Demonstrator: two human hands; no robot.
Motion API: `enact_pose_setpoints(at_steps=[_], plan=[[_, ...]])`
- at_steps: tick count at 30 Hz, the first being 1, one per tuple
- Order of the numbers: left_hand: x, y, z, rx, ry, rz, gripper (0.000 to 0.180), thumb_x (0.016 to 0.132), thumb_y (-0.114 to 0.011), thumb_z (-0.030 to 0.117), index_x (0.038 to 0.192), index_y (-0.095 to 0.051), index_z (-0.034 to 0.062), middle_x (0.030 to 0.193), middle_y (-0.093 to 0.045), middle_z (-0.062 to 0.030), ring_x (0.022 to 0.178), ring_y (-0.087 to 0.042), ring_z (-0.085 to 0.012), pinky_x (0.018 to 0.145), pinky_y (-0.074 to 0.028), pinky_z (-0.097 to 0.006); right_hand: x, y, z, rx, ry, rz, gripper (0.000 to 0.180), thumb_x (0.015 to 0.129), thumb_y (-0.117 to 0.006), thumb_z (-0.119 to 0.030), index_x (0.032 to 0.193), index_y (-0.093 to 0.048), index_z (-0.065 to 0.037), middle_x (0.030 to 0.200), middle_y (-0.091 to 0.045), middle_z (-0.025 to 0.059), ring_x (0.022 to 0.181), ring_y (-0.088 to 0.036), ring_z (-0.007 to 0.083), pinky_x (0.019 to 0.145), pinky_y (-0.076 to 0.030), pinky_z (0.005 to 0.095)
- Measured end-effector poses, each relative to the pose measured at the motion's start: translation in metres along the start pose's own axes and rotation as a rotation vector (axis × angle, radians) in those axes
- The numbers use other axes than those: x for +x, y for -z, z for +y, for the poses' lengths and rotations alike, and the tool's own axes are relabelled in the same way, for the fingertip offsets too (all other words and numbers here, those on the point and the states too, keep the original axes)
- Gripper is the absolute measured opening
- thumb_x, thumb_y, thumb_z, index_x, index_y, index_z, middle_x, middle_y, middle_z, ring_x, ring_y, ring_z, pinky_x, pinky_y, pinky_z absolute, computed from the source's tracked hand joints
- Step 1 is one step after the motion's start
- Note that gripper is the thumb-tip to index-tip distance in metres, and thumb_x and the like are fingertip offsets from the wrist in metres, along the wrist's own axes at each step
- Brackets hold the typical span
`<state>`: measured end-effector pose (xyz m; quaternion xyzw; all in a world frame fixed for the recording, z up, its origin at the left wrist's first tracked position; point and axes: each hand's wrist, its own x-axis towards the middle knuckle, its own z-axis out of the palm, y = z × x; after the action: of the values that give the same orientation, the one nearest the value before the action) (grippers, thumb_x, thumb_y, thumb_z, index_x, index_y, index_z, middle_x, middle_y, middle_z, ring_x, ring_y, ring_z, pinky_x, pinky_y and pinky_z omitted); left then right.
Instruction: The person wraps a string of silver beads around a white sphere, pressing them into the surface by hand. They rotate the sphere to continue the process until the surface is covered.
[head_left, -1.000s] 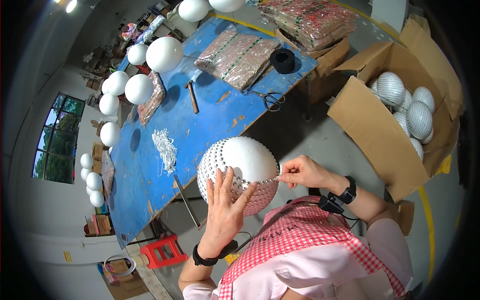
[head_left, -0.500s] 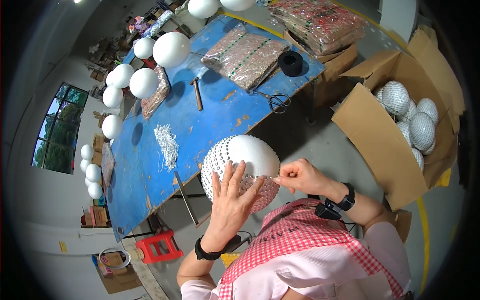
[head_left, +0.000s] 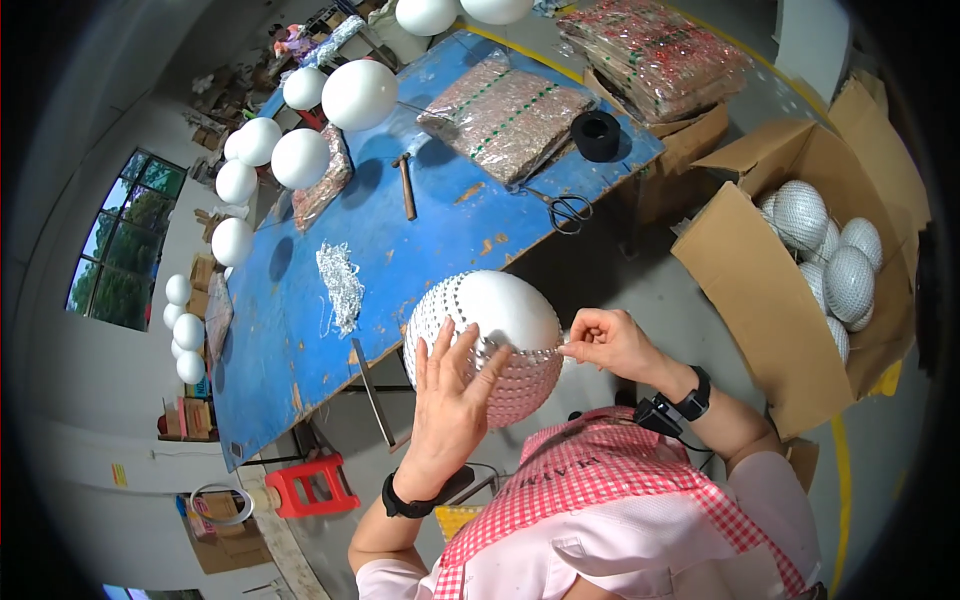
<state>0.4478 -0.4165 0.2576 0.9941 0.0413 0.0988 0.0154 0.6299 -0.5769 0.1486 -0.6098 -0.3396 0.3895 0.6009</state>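
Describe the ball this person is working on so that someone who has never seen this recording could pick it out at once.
Start at the long blue table; just off its near edge, above the person's checked apron, is the ball. The left hand lies flat against it and the right hand pinches a beaded strand at its side. Unlike the plain white balls along the table, its lower half is wrapped in silvery beaded rows, its top bare white.

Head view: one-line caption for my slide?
Left hand steadies a half-beaded white ball while right hand pinches a bead strand.
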Motion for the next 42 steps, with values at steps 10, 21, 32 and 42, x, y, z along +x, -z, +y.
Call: enact_pose_setpoints(at_steps=[10, 21, 32, 42], plan=[[0.013, -0.004, -0.005, -0.178, 0.053, 0.017, 0.055, 0.079, -0.071, 0.005, 0.128, -0.061, 0.0275, 0.134, -0.044, -0.0210, 0.135, -0.036, -0.0447, 0.110, -0.025, -0.061, -0.011, 0.004, -0.016, 0.166, 0.029, -0.062, 0.014, 0.088, -0.071, -0.011, 0.082, -0.065, 0.000, 0.067, -0.060, -0.0032, 0.061, -0.049, 0.0000, 0.051, -0.039, 0.0183], [0.021, -0.004, -0.007, -0.105, 0.076, -0.047, 0.049, 0.080, -0.067, 0.002, 0.125, -0.062, 0.0220, 0.138, -0.043, -0.0220, 0.135, -0.036, -0.0431, 0.111, -0.025, -0.059, 0.013, 0.006, -0.012, 0.128, -0.130, -0.165, 0.029, 0.094, -0.063, -0.022, 0.073, -0.061, -0.003, 0.062, -0.059, -0.0016, 0.051, -0.053, 0.0030, 0.044, -0.041, 0.0190], [0.036, -0.005, -0.020, -0.177, 0.010, -0.009, 0.043, 0.077, -0.070, 0.005, 0.119, -0.063, 0.0141, 0.124, -0.052, -0.0163, 0.122, -0.048, -0.0381, 0.101, -0.039, -0.048, 0.031, 0.004, -0.011, 0.101, -0.086, -0.131, 0.030, 0.092, -0.066, -0.023, 0.072, -0.060, -0.002, 0.059, -0.060, 0.0003, 0.051, -0.058, 0.0049, 0.044, -0.044, 0.0192], [0.051, -0.015, -0.041, -0.183, -0.111, -0.030, 0.046, 0.078, -0.071, 0.005, 0.122, -0.064, 0.0175, 0.120, -0.051, -0.0176, 0.118, -0.049, -0.0368, 0.096, -0.043, -0.044, 0.019, 0.001, -0.020, 0.080, -0.251, -0.018, 0.022, 0.093, -0.065, -0.021, 0.079, -0.061, -0.003, 0.063, -0.062, 0.0022, 0.052, -0.056, 0.0055, 0.045, -0.044, 0.0193]])
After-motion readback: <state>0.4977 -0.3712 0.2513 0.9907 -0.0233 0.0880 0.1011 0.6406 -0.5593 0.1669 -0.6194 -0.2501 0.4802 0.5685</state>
